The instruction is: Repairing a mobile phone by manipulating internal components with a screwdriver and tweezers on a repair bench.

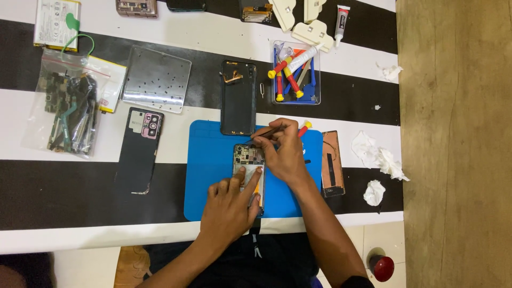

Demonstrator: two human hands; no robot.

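Under our fingers, on the blue mat (213, 176), lies an opened phone (249, 165) with its circuit boards bare at the far end. Our left hand (232, 205) rests on the near half, the forefinger and middle finger stretched out and a little apart, pressing flat on the phone to pin it down; it clasps nothing. Our right hand (285, 154) sits just beyond those fingertips, its thumb and forefinger pinched together on a thin pair of tweezers (265, 132) whose tip points at the phone's far edge. We judge the phone light, stiff and slippery on its flat faces, with fragile small parts and ribbons inside, so we would hold it by its long side edges or press on the frame, never on the boards. Beyond our fingertips lies a black phone back (238, 97), and a red-and-yellow screwdriver (304, 128) peeks out just past the right knuckles.
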